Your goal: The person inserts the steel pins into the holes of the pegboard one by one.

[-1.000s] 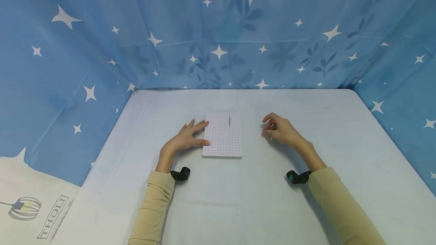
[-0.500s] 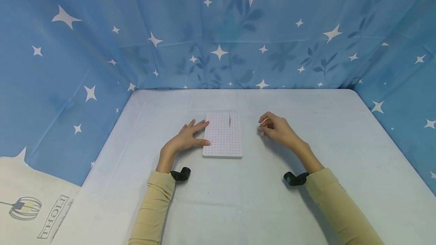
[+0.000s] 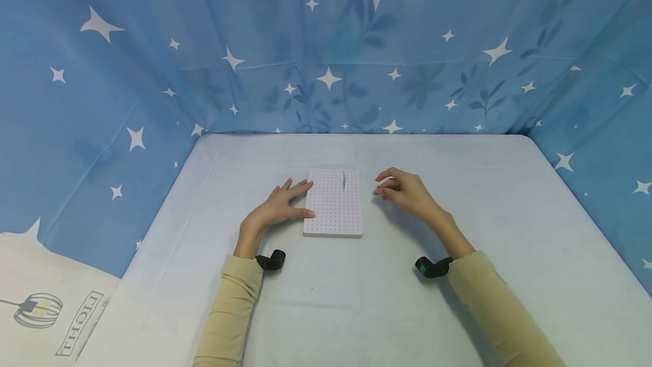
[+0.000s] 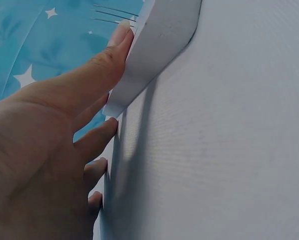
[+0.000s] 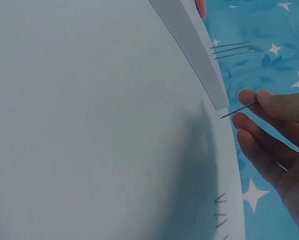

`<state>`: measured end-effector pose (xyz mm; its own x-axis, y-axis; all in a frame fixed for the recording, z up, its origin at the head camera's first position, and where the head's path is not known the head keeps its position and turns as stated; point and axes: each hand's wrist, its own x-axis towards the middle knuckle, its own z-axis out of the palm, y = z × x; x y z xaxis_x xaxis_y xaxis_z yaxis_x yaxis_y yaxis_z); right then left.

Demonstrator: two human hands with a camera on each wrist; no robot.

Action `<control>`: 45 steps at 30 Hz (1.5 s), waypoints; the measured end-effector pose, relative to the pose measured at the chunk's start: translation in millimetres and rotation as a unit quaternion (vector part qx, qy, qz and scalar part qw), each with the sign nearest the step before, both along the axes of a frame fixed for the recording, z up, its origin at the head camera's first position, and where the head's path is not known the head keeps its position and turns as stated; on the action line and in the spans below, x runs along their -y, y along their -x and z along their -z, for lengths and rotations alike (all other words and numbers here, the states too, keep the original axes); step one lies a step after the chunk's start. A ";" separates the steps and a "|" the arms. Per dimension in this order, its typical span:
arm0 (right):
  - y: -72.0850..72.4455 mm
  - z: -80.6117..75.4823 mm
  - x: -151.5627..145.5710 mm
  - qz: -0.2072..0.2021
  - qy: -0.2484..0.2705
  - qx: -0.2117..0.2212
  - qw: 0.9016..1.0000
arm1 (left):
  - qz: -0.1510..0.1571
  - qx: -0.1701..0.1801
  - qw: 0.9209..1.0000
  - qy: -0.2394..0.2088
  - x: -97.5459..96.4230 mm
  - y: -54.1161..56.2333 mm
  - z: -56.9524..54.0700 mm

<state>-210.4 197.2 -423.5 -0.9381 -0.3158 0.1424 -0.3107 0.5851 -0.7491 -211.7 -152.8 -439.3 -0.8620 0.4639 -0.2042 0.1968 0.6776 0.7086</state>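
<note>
A white board [image 3: 331, 214] with a grid of small holes lies on the table. Several thin needles [image 5: 232, 49] stand in it near its far right part; the left wrist view shows these upright needles [image 4: 114, 15] beyond the thumb. My left hand [image 3: 277, 207] rests at the board's left side, fingers spread, with thumb and fingertips against its edge. To the right of the board, my right hand [image 3: 407, 191] hovers over the table. Its thumb and index finger pinch one needle [image 5: 238, 109], whose tip points down and away from the fingers.
A white cloth covers the table [image 3: 326, 287]. Blue curtain [image 3: 280, 16] with white stars hangs behind and at both sides. Small dark marks [image 5: 221, 220] show near the table's edge in the right wrist view; what they are is unclear.
My right hand has moved left toward the board with the needle pinched in it. The left hand, the board and the standing needles have stayed in place.
</note>
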 end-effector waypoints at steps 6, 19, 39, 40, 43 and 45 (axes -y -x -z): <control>-0.7 -1.5 9.0 0.002 0.001 0.011 1.000 | -0.002 0.004 1.000 0.003 -1.4 0.6 1.8; 3.4 -4.1 23.3 0.013 -0.001 -0.009 1.000 | 0.003 0.001 1.000 0.002 -1.4 2.3 0.2; 10.3 -5.4 48.7 0.006 0.038 -0.005 0.999 | -0.001 0.003 1.000 0.005 0.1 1.9 2.0; 10.7 -5.5 50.4 0.005 0.041 -0.005 0.999 | 0.000 0.003 1.000 0.005 0.3 2.2 2.1; 11.7 -4.8 54.8 0.004 0.044 -0.003 0.999 | 0.001 0.002 1.000 0.008 0.4 2.8 2.9; 12.0 -4.3 57.2 0.004 0.042 -0.002 0.999 | 0.000 0.002 1.000 0.011 0.4 3.0 3.6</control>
<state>-222.4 140.1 -419.2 -0.9397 -0.2953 0.1724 -0.3099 0.5222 -0.7945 -214.6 -153.2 -442.9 -0.8611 0.4598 -0.2170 0.1945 0.6922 0.6949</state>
